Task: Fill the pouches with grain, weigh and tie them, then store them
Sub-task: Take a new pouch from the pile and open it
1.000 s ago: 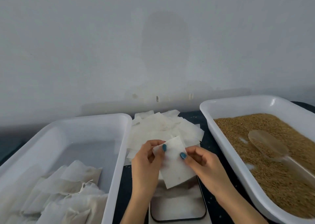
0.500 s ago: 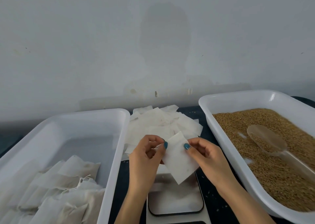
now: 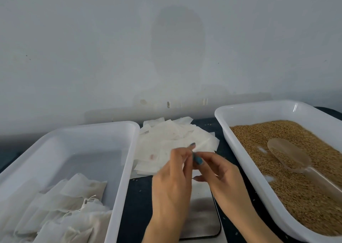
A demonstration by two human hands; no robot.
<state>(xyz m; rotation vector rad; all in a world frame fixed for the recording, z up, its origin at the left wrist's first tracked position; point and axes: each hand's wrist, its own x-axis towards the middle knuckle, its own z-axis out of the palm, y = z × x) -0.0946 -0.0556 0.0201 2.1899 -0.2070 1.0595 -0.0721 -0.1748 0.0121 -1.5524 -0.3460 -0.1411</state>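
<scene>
My left hand (image 3: pixel 172 183) and my right hand (image 3: pixel 219 176) meet above the scale (image 3: pixel 201 222), fingertips together, pinching the top of a white empty pouch (image 3: pixel 201 188). The hands hide most of it; only its lower part hangs into view over the scale's plate. Behind the hands lies a loose pile of empty pouches (image 3: pixel 166 141). The right tray (image 3: pixel 238 159) holds brown grain (image 3: pixel 299 192), and a clear scoop (image 3: pixel 288 154) lies in it. Several filled, tied pouches (image 3: pixel 74 205) rest in the left tray (image 3: pixel 127 170).
The two white trays flank a narrow dark strip of table (image 3: pixel 137 205), where the scale and the pouch pile sit. A few stray grains dot the dark surface. A plain grey wall (image 3: pixel 166 57) rises right behind the table.
The hands have drawn together over the pouch's top edge. The pouch, earlier held flat and in full view, has turned edge-on and is now mostly hidden.
</scene>
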